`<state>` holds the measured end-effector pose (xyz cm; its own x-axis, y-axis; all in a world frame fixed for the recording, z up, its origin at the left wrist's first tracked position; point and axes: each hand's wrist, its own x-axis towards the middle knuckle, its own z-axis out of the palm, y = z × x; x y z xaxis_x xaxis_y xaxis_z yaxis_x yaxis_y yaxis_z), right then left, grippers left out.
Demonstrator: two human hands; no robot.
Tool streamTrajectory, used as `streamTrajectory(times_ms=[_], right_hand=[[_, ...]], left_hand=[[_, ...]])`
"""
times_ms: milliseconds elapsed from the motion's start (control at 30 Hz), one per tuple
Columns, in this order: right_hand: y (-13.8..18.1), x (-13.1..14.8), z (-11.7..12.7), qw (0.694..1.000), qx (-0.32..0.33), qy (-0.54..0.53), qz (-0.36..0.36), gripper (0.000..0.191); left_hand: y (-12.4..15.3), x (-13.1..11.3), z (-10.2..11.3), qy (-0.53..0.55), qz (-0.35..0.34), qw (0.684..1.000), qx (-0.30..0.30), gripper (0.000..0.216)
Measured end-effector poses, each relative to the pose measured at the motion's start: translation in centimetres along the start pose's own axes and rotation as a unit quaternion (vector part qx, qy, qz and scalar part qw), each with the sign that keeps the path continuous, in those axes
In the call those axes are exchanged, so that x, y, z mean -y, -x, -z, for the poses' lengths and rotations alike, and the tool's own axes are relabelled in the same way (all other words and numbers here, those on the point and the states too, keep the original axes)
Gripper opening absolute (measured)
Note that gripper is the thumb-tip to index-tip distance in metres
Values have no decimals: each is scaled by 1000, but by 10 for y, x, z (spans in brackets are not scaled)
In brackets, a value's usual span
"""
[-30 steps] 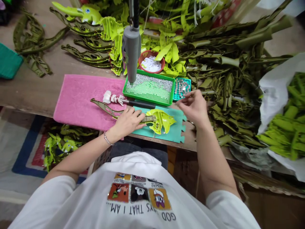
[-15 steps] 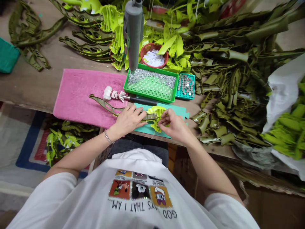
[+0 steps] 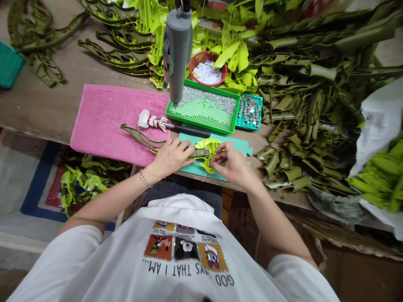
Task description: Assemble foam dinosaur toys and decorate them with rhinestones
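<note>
My left hand point(image 3: 174, 157) lies over a long, curved olive-green plastic part point(image 3: 138, 136), its fingers closed round the middle and pressing it down. Under the part's right end is a lime-green plastic piece point(image 3: 213, 147), resting on a teal mat point(image 3: 237, 146). My right hand point(image 3: 232, 165) is at the right edge of this lime piece, thumb and fingertips pinched together; what they hold is too small or hidden to make out. A grey power screwdriver point(image 3: 178, 50) hangs tip down, above the left end of a green tray point(image 3: 201, 117) of small silvery screws.
A black-handled tool point(image 3: 195, 131) with a white wrapped end lies beside a pink towel point(image 3: 103, 121). Nearby stand a teal box of round metal pieces point(image 3: 250, 112) and a red basket of white pieces point(image 3: 208, 73). Olive parts point(image 3: 308, 105) are heaped at the right.
The view has shifted slightly. Both hands stay at the olive and lime parts in nearly the same pose, with only a small movement of the right fingers.
</note>
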<state>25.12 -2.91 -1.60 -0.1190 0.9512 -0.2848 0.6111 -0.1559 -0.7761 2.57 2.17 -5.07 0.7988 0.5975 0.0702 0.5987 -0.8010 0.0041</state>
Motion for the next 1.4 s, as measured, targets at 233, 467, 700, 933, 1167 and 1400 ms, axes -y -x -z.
streamTrajectory(times_ms=[233, 467, 700, 933, 1167, 1400], right_hand=[[-4, -7, -12, 997, -44, 56, 1, 24], [13, -14, -16, 993, -111, 29, 7, 17], [55, -30, -37, 925, -222, 299, 77, 2], [55, -28, -48, 889, -270, 351, 116, 6], [47, -17, -43, 914, -285, 223, 183, 10], [42, -7, -62, 937, -321, 49, 128, 19]], left_hand=[[5, -2, -7, 32, 8, 999, -9, 36], [13, -7, -17, 26, 30, 999, -27, 43], [16, -1, -26, 72, 35, 992, -97, 55], [10, -34, -3, 236, 5, 947, -216, 37], [-7, -66, 11, 509, 79, 851, -106, 27], [-10, -56, 7, 646, 212, 730, -71, 10]])
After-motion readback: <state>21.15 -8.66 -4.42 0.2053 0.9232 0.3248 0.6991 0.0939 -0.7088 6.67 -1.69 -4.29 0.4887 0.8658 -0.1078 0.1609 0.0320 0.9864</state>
